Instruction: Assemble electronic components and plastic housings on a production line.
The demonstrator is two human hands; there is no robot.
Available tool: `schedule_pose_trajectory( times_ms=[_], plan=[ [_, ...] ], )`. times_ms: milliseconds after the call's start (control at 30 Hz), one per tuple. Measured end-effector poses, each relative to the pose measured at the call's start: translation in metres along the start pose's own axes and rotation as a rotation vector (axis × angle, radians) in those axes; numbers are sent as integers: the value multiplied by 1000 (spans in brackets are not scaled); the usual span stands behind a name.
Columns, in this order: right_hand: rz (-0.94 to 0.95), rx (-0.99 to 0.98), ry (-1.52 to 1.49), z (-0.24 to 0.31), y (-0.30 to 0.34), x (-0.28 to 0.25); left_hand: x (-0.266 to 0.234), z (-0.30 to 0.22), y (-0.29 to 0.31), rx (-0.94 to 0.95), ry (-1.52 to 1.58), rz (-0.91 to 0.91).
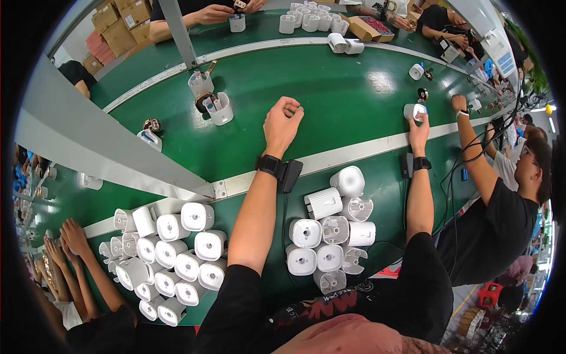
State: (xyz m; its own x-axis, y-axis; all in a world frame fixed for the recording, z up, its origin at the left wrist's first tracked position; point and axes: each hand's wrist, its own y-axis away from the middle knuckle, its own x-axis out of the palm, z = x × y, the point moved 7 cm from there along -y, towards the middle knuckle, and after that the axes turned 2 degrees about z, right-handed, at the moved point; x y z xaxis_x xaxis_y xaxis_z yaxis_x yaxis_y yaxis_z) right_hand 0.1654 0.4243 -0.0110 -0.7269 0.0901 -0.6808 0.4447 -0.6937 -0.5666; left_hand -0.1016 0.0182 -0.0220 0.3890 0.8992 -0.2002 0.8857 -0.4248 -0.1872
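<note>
My right hand (pixel 419 131) grips a white plastic housing (pixel 414 111) on the far side of the metal rail. Just beyond that housing sits a small dark and copper-coloured part (pixel 423 94). My left hand (pixel 282 125) hovers over the green surface with its fingers curled in. Whatever those fingers hold, if anything, is hidden. Between my forearms lies a group of white housings (pixel 335 230), some with a closed end up and others showing an open side. Left of my left forearm, a larger pile of similar housings (pixel 168 253) is gathered.
A metal rail (pixel 330 158) crosses the green table (pixel 336 76), and a grey post (pixel 118 141) rises at left. White cups with tools (pixel 220 109) stand far left. Cables (pixel 453 177) hang at right. A co-worker (pixel 501 206) reaches in from the right; other hands (pixel 73 236) show at left.
</note>
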Motion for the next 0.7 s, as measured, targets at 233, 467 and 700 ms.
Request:
schedule_pose_trajectory(
  times_ms=[233, 467, 700],
  plan=[
    [261, 343, -1013, 80, 41, 35, 17, -2, -2, 119, 100, 185],
    [1100, 714, -1467, 216, 115, 68, 54, -39, 33, 328, 157, 468],
    [1325, 630, -1204, 212, 122, 60, 68, -30, 29, 139, 219, 629]
  ],
)
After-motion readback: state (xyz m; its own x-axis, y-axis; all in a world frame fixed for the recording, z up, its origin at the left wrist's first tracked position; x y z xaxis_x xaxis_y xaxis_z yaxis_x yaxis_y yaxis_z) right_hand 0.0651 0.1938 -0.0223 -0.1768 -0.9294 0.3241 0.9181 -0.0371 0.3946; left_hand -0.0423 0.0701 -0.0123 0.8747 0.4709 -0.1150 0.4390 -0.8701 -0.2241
